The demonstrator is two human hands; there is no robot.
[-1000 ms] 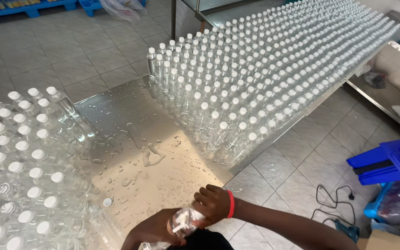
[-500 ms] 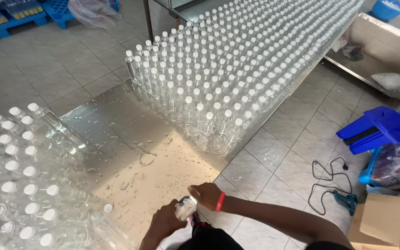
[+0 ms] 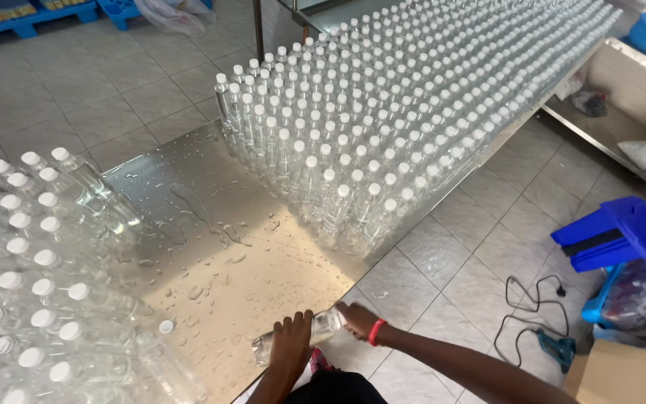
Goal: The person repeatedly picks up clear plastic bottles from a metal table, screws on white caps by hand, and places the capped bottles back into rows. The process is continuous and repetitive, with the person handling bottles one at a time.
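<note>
My left hand (image 3: 290,343) and my right hand (image 3: 357,320), which wears a red wristband, both grip one clear plastic bottle (image 3: 324,326). The bottle is held sideways at the near edge of a wet steel table (image 3: 241,247), the left hand around one end and the right hand on the other end. A dense block of upright clear bottles with white caps (image 3: 383,120) fills the far stretch of the table. A second group of capped bottles (image 3: 31,284) stands at my near left.
On the tiled floor to the right are a blue plastic stool (image 3: 616,236), a cardboard box (image 3: 626,374) and a black cable (image 3: 532,299). A steel trough (image 3: 629,97) runs along the right. Blue pallets (image 3: 9,19) lie far left.
The bottle was held close between both hands with its cap showing; now it lies sideways with the hands spread to its ends. The view has shifted slightly.
</note>
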